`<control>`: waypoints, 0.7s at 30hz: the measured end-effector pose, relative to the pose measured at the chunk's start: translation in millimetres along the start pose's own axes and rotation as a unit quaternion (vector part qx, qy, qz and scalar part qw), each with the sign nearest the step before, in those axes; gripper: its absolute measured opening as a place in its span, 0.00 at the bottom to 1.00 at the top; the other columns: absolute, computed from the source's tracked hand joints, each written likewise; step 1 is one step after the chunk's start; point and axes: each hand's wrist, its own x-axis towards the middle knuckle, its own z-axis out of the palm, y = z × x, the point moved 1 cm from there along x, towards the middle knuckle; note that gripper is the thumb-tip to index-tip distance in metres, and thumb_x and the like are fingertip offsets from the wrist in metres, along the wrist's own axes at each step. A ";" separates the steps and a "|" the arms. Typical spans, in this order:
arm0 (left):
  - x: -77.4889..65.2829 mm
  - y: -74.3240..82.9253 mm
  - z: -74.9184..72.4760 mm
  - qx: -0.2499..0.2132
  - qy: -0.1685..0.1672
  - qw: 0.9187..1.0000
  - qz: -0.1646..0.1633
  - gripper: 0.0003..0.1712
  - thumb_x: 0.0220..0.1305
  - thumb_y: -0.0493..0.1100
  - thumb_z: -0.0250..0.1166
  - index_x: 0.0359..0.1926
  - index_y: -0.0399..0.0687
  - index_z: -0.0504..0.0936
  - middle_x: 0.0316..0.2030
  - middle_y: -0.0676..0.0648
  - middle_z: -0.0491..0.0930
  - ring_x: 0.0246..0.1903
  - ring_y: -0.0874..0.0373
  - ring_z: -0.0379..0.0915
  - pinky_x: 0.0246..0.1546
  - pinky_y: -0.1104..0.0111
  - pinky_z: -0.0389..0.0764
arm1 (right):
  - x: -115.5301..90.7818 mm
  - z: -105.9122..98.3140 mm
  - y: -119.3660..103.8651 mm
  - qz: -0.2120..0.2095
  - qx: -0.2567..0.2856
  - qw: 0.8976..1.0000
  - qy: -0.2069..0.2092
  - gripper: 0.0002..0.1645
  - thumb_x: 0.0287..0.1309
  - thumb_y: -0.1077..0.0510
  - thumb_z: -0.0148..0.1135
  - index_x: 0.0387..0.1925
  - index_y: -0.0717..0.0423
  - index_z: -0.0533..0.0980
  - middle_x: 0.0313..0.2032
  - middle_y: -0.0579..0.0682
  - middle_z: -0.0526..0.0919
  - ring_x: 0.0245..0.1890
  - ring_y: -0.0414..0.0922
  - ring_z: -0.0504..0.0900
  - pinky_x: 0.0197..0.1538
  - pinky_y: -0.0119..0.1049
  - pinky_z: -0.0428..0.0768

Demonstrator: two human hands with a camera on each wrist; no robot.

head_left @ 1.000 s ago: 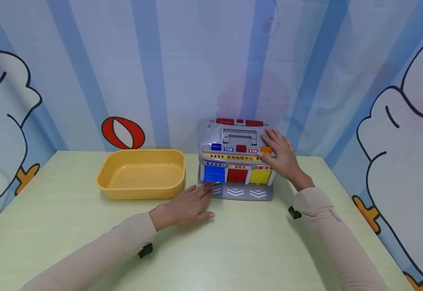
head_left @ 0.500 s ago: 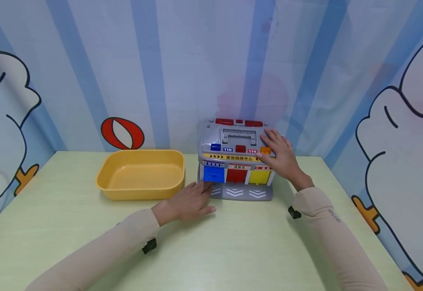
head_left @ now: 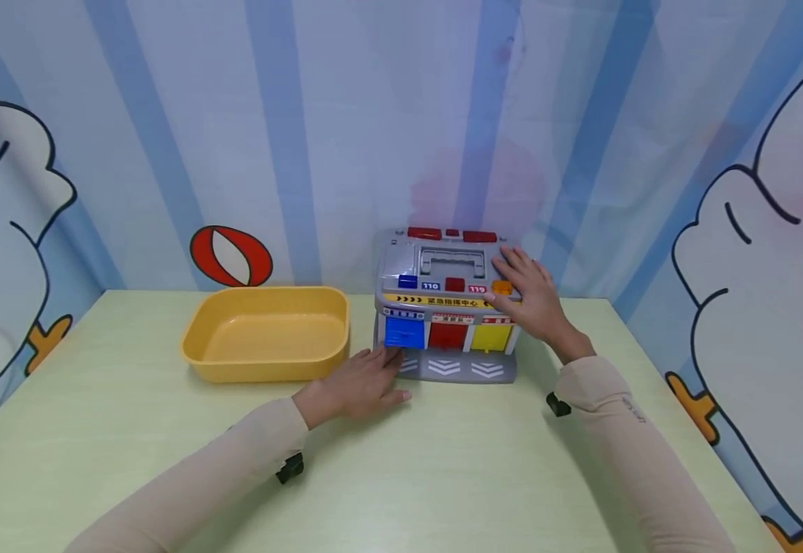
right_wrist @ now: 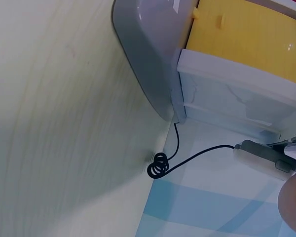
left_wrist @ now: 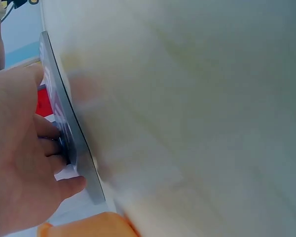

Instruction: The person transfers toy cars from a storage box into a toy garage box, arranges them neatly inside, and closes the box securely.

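Observation:
A toy rescue station [head_left: 436, 265] of grey plastic stands at the back of the table, with a blue door [head_left: 404, 332], a red door [head_left: 447, 336] and a yellow door [head_left: 490, 338] along its front. My left hand [head_left: 360, 384] reaches in low from the left, its fingertips at the foot of the blue door, over the grey ramp [head_left: 444, 369]. In the left wrist view the ramp's edge [left_wrist: 71, 123] runs close by these fingers. On the roof's right front corner rests my right hand [head_left: 529, 299], fingers spread beside the orange button [head_left: 502, 287].
A yellow tray [head_left: 266, 372] stands left of the station. On the station's right side, a handset [right_wrist: 264, 158] with a coiled black cord [right_wrist: 159, 165] shows in the right wrist view. Behind the table hangs a striped blue curtain [head_left: 346, 138].
My left hand has shifted slightly right and away from me, its fingers further onto the ramp by the blue door. The right hand keeps its place on the roof.

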 end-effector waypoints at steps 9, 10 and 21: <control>-5.4 4.8 -1.3 -0.026 -0.001 1.000 0.005 0.47 0.73 0.67 0.47 0.79 0.44 0.50 0.80 0.45 0.43 0.80 0.48 0.40 0.77 0.54 0.54 | 1.0 1.9 0.2 0.003 -0.005 1.000 -0.001 0.44 0.63 0.42 0.58 0.76 0.54 0.58 0.79 0.54 0.51 0.81 0.54 0.42 0.78 0.61 0.39; -7.2 6.7 -2.8 -0.032 -0.004 0.999 0.008 0.47 0.72 0.67 0.48 0.79 0.45 0.50 0.80 0.45 0.43 0.80 0.49 0.40 0.77 0.54 0.54 | 1.0 1.9 0.0 0.002 -0.006 1.000 -0.001 0.44 0.63 0.43 0.58 0.76 0.54 0.58 0.79 0.54 0.51 0.81 0.54 0.42 0.78 0.62 0.39; -44.0 46.7 -24.9 -0.064 0.014 0.994 0.089 0.46 0.72 0.67 0.49 0.79 0.46 0.50 0.81 0.48 0.42 0.80 0.52 0.36 0.78 0.56 0.51 | 1.3 0.4 -0.4 0.008 -0.006 1.000 -0.006 0.45 0.63 0.43 0.58 0.76 0.54 0.58 0.79 0.53 0.50 0.81 0.54 0.41 0.78 0.61 0.38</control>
